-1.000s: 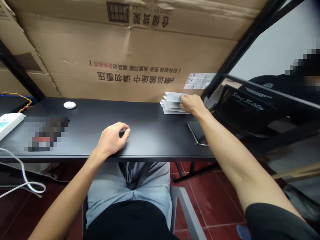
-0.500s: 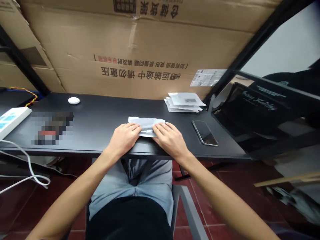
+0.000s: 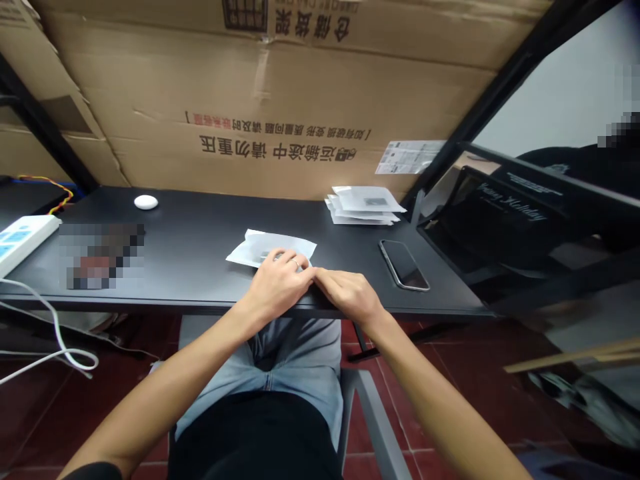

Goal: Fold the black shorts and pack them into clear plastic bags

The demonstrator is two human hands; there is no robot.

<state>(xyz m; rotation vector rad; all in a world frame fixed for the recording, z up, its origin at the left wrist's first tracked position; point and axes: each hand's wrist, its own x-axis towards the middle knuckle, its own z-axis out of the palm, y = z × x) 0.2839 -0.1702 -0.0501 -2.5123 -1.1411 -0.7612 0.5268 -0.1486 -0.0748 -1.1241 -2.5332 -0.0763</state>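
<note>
A flat whitish pouch point(image 3: 245, 251) lies slantwise on the black desk in front of me, with a small dark item faintly visible through it. My left hand point(image 3: 280, 283), a ring on one finger, is curled over the pouch's right part and holds it against the desk. At the pouch's near right corner, my right hand point(image 3: 353, 293) is closed in a pinch, its fingertips touching my left hand. Both hands hide that corner.
A stack of similar pouches point(image 3: 367, 205) stands at the back right, with a phone point(image 3: 404, 265) nearer. A white oval object point(image 3: 146, 202), a blurred-out item point(image 3: 103, 257) and a power strip point(image 3: 25, 240) are on the left. Cardboard point(image 3: 280, 87) walls the desk's back.
The pouch has turned and shifted left, showing more of its surface. My left hand has moved right over it, and my right hand has closed at its corner.
</note>
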